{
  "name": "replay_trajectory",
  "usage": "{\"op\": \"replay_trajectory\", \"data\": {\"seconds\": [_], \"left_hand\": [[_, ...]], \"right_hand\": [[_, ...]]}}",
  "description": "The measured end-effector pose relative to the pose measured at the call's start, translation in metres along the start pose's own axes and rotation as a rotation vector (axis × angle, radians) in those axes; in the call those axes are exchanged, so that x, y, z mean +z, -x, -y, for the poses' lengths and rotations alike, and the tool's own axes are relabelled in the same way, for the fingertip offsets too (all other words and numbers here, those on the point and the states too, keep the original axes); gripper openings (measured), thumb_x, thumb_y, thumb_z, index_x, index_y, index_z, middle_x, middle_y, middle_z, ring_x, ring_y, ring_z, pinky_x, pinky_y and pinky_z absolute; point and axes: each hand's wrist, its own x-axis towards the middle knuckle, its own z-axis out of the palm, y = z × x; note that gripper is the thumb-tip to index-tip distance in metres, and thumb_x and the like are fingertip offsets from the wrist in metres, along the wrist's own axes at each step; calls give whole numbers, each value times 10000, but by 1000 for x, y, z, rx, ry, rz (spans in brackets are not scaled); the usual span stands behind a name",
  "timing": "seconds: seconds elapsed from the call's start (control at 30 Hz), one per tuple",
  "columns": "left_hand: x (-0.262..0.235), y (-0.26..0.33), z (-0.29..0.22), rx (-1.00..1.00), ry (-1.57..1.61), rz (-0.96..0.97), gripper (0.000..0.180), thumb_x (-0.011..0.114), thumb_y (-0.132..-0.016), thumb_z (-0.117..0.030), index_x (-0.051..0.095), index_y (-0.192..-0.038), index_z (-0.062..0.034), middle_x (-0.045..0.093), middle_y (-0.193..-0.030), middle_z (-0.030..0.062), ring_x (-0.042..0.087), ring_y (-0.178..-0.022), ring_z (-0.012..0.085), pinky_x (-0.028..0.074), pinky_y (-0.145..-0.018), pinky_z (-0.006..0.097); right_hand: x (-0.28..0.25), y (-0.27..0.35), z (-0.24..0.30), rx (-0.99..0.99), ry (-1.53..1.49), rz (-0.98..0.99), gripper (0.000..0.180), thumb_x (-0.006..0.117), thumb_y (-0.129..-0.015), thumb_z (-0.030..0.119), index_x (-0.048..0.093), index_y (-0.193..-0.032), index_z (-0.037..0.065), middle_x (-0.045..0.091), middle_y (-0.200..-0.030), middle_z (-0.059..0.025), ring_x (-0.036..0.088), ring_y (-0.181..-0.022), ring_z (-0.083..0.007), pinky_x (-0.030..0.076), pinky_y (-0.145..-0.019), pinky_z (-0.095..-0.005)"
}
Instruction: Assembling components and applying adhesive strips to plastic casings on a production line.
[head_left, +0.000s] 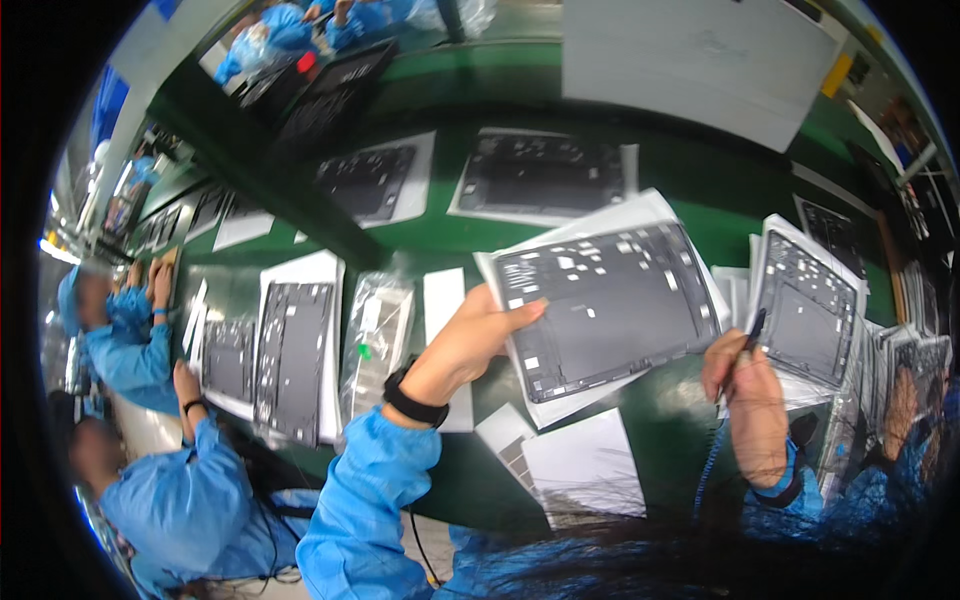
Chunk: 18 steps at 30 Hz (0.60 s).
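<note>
My left hand (pixel 478 335) grips the near left edge of a dark grey tablet back housing (pixel 610 310), thumb on its inner face. Small white pads dot the housing, and white sheet material (pixel 640 212) shows behind it. The housing is tilted above the bench. To the right, my right hand (pixel 745 395) is closed round a slim black pen-like tool (pixel 757 328), pointing up; I cannot tell whether it is tweezers. Just beyond that hand lies another dark housing (pixel 808 310) on white sheets.
More housings (pixel 545 172) lie on white paper across the green bench (pixel 680 440). A clear bag (pixel 378 325) and loose white sheets (pixel 585 465) are nearby. Coworkers in blue (pixel 205 500) sit at left. A blue coiled cord (pixel 710 465) hangs below my right hand. A green post (pixel 270 170) crosses the far left.
</note>
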Motion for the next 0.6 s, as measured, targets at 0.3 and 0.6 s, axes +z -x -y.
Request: {"op": "replay_trajectory", "data": {"seconds": [0.3, 0.6], "left_hand": [[11, 50, 23, 712, -901, -358, 796, 757, -928, -43, 311, -1575, 88, 422, -1511, 334, 450, -1376, 529, 423, -1152, 495], [24, 185, 128, 433, -1213, 100, 935, 838, -851, -446, 459, -1569, 18, 383, -1701, 114, 310, -1591, 380, 251, -1264, 660]], "right_hand": [[75, 26, -54, 201, -1, 202, 183, 749, -999, 55, 735, -1162, -28, 662, -1168, -87, 695, -1022, -167, 607, -898, -304], [107, 77, -88, 367, 120, 138, 204, 816, -944, 41, 756, -1127, -25, 755, -1106, -112, 757, -954, -186, 630, -824, -287]]}}
